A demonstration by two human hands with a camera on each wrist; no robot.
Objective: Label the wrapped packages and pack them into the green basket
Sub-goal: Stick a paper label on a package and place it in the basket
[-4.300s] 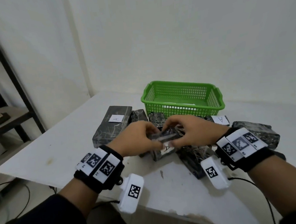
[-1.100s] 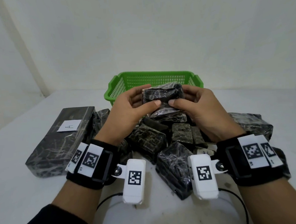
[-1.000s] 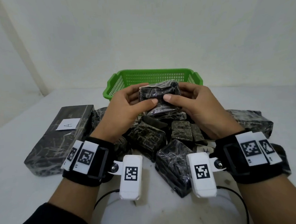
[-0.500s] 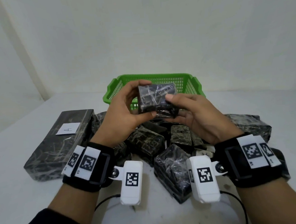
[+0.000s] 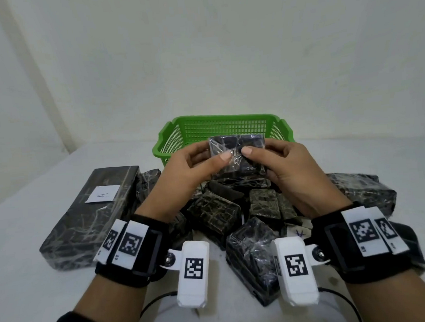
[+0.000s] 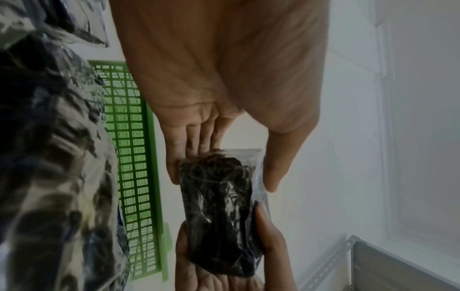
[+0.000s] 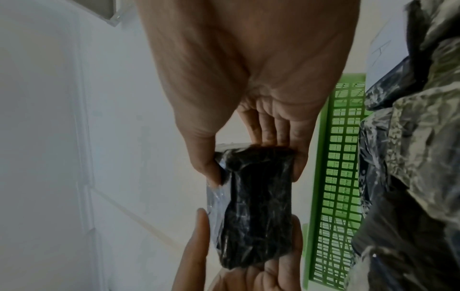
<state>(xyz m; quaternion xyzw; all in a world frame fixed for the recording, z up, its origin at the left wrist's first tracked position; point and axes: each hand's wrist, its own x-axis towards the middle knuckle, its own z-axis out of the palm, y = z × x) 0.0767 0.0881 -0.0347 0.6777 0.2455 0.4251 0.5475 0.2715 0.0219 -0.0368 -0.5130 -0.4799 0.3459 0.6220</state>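
**Small wrapped package held in both hands above the pile**

Both thumbs press on the near face of a small dark rectangular package wrapped in clear crinkled film [image 5: 237, 156]. The left thumb tip [image 5: 225, 157] and the right thumb tip [image 5: 246, 151] sit close together near the middle of that face. The remaining fingers of each hand pass behind the package, so each hand pinches one end between thumb and fingers. The left hand [image 5: 190, 177] grips the left end; the right hand [image 5: 291, 173] grips the right end. The wrist views confirm this hold: the package [image 6: 219, 212] spans the gap between the two hands, with loose film standing out along one edge [image 7: 254, 206].

The package is held clear of the table, in front of the near wall of the green perforated plastic basket [image 5: 223, 128]. No label is visible on its near face.

Below the hands lies a pile of similar dark film-wrapped packages [image 5: 235, 217] on the white table [image 5: 34, 286]. A long dark wrapped box [image 5: 89, 219] lies to the left of the pile and carries a white paper label marked "A" [image 5: 103, 194]. A second white label [image 5: 298, 233] shows partly among the packages near the right wrist.
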